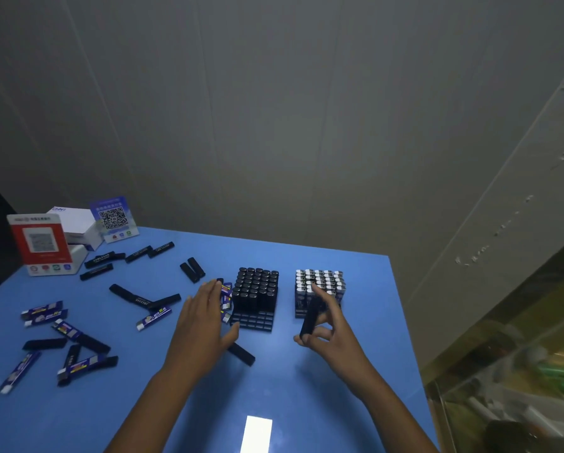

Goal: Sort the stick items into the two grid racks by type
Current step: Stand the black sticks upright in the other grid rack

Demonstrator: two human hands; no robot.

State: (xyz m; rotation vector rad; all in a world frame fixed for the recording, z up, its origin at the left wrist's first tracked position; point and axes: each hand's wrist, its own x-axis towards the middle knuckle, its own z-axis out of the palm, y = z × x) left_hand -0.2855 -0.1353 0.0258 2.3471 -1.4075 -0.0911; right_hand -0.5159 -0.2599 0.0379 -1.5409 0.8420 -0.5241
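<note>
I'm pinching one black stick (309,317) in my right hand (334,331), its long axis nearly upright and tipping away from me — the black rack (256,300) it belongs in, I judge, is sitting to its left, nearer my left hand (202,317), which is hovering flat and holding nothing. Two racks; the white-capped one (319,291) is just behind the stick. Loose sticks (roughly two dozen, black and blue (153,318)) are lying leftward on the table (306,403).
</note>
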